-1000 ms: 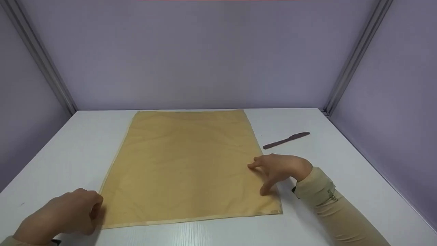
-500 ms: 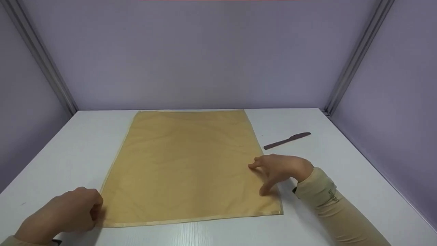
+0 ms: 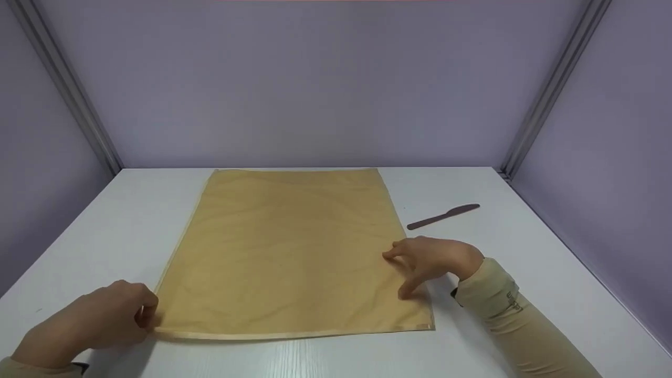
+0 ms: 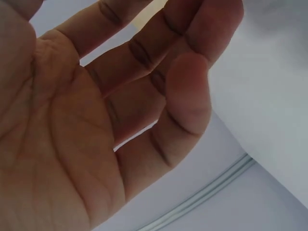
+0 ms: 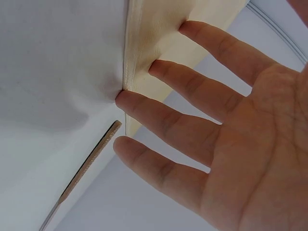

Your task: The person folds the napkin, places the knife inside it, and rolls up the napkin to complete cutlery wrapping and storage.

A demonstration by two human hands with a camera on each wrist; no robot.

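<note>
A tan cloth lies spread flat on the white table. My left hand pinches its near-left corner, with the fingers curled. The left wrist view shows only that hand with its palm and bent fingers. My right hand is spread, and its straight fingertips press down on the cloth's right edge. In the right wrist view those fingertips touch the hemmed edge of the cloth.
A brown knife lies on the table to the right of the cloth, beyond my right hand, and shows as a knife in the right wrist view. Lilac walls with metal corner posts enclose the table.
My left hand has drawn the near-left corner a little away from me, so the cloth's near edge now runs straighter. The right hand has stayed in place.
</note>
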